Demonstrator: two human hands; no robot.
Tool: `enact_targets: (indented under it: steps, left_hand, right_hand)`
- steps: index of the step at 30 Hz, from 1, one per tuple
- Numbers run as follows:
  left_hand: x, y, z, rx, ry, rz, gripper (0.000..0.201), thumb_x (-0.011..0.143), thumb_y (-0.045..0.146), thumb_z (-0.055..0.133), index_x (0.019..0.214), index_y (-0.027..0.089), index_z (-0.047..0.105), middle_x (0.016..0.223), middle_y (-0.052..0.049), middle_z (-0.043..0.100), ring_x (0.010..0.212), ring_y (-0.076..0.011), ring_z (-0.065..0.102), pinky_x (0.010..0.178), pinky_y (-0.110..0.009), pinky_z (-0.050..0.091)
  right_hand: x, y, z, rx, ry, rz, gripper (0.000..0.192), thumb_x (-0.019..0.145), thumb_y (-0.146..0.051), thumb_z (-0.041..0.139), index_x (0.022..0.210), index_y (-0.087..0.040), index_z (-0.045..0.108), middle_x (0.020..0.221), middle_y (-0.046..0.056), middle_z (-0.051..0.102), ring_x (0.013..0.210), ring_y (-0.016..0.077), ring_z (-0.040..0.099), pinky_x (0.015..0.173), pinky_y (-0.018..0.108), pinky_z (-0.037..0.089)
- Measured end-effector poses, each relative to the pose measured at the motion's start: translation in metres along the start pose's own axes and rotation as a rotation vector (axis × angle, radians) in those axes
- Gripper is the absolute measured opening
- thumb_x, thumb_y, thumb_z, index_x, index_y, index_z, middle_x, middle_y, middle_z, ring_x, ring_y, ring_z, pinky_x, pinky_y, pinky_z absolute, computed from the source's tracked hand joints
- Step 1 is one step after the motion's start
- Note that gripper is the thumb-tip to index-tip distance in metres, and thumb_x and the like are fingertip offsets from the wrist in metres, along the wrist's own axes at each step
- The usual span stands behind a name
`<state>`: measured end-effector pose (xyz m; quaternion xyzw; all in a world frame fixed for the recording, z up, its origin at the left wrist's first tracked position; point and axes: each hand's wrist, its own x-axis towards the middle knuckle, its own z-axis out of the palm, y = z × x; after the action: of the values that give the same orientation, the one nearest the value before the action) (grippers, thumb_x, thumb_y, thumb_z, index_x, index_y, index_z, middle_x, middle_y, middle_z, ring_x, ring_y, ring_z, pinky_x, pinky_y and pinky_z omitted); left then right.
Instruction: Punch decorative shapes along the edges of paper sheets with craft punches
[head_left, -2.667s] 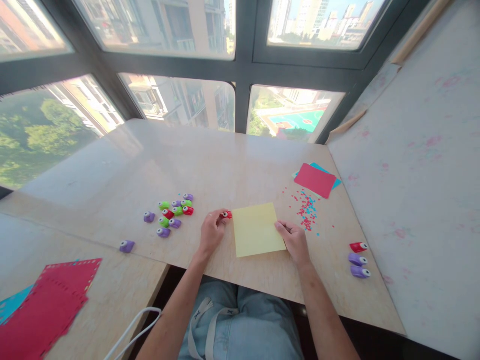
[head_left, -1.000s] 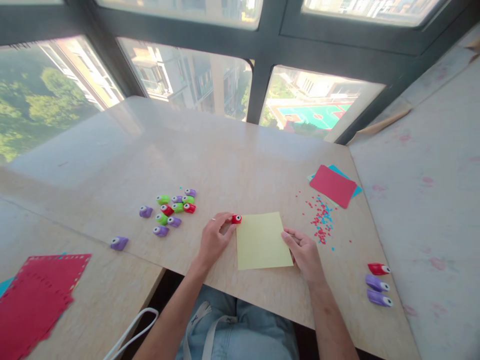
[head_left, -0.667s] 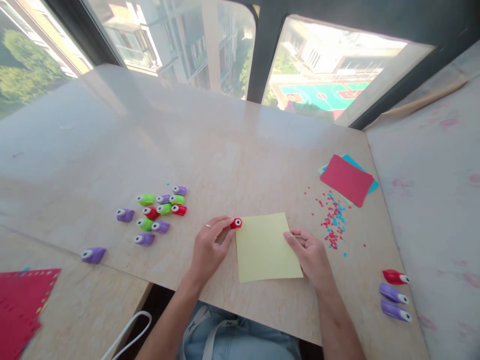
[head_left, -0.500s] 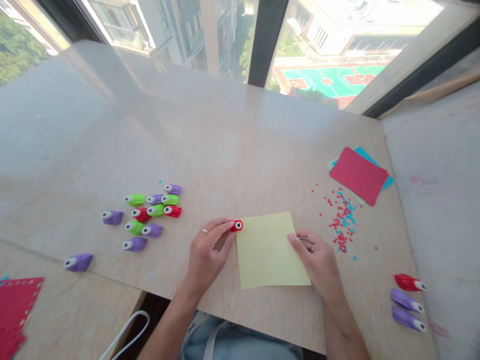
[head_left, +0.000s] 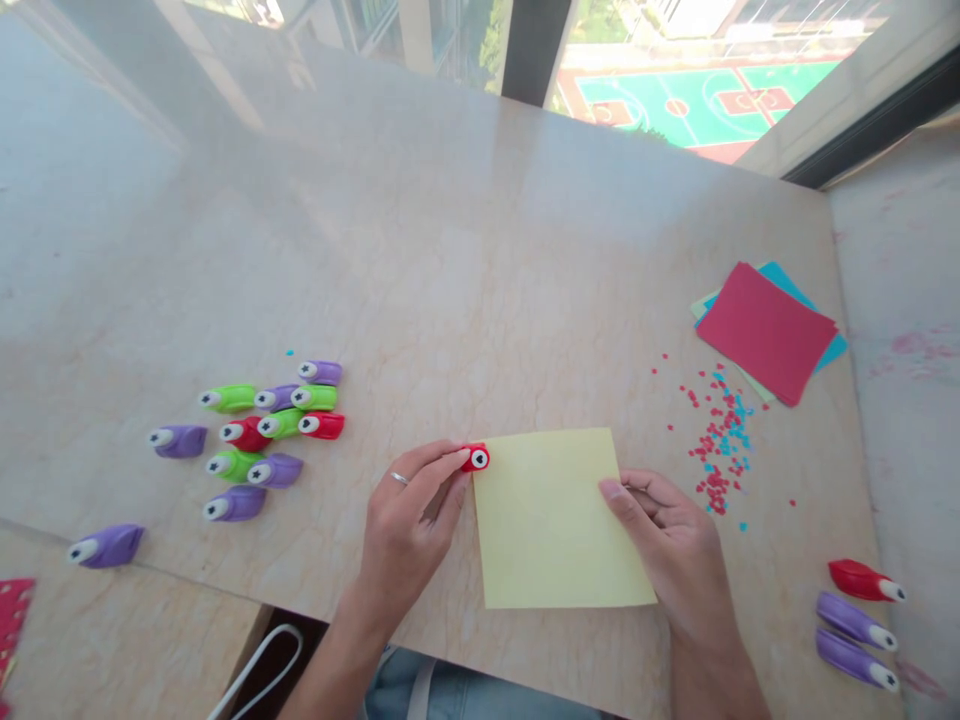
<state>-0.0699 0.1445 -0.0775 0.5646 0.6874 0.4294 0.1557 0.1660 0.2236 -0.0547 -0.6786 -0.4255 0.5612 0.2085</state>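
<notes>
My left hand [head_left: 415,530] pinches a small red craft punch [head_left: 475,459] with a white round end and a dark heart-like mark. The punch sits at the upper left corner of a pale yellow square sheet of paper [head_left: 559,520]. Closed on the paper's right edge is my right hand [head_left: 671,540], thumb on top and fingers curled beneath. The sheet looks flat and unmarked. Whether the punch's slot grips the corner is hidden by its body and my fingers.
Several purple, green and red craft punches [head_left: 281,424] lie to the left. Red and blue confetti [head_left: 724,435] is scattered at right, below stacked coloured cards [head_left: 765,335]. Three more punches [head_left: 855,625] rest by the right wall. A punched red sheet [head_left: 11,615] shows at far left.
The view has tilted down and come closer, so the things at the sides appear further out. Both hands keep the same hold on the punch and the yellow paper.
</notes>
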Motion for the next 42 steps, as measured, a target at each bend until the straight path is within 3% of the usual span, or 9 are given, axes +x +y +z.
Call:
enact_targets:
  steps: [26, 31, 36, 42]
  left_hand:
    - [0.0024, 0.0016, 0.0015, -0.002, 0.009, -0.026, 0.016, 0.089, 0.017, 0.061, 0.104, 0.022, 0.068, 0.107, -0.007, 0.069, 0.099, -0.0195, 0.066, 0.086, -0.035, 0.058]
    - [0.0028, 0.002, 0.0024, 0.0, 0.012, -0.03, 0.017, 0.091, 0.019, 0.059, 0.104, 0.022, 0.068, 0.109, -0.008, 0.07, 0.102, -0.0202, 0.066, 0.089, -0.037, 0.057]
    - [0.0028, 0.0008, 0.0042, 0.03, 0.004, -0.033, 0.029, 0.091, 0.022, 0.06, 0.119, 0.024, 0.063, 0.113, -0.007, 0.071, 0.099, -0.0204, 0.067, 0.087, -0.037, 0.056]
    - [0.0034, -0.0024, 0.0071, 0.034, 0.006, 0.015, 0.023, 0.091, 0.02, 0.059, 0.112, 0.023, 0.067, 0.113, -0.007, 0.071, 0.104, -0.0216, 0.066, 0.09, -0.039, 0.055]
  right_hand:
    - [-0.0005, 0.0027, -0.0034, 0.04, -0.063, 0.004, 0.046, 0.068, -0.059, 0.076, 0.088, -0.018, 0.069, 0.075, 0.011, 0.075, 0.058, 0.0241, 0.069, 0.047, 0.029, 0.054]
    - [0.0001, 0.0022, -0.0031, 0.023, -0.095, -0.041, 0.047, 0.068, -0.06, 0.076, 0.088, -0.018, 0.069, 0.079, 0.012, 0.076, 0.065, 0.0258, 0.071, 0.052, 0.03, 0.056]
    - [-0.0003, 0.0027, -0.0016, 0.031, -0.111, -0.076, 0.049, 0.069, -0.061, 0.075, 0.091, -0.018, 0.07, 0.082, 0.011, 0.076, 0.069, 0.0266, 0.072, 0.055, 0.031, 0.058]
    - [0.001, 0.0038, 0.0004, 0.062, -0.14, -0.131, 0.046, 0.072, -0.057, 0.075, 0.094, -0.017, 0.069, 0.086, 0.012, 0.077, 0.069, 0.0256, 0.073, 0.057, 0.031, 0.058]
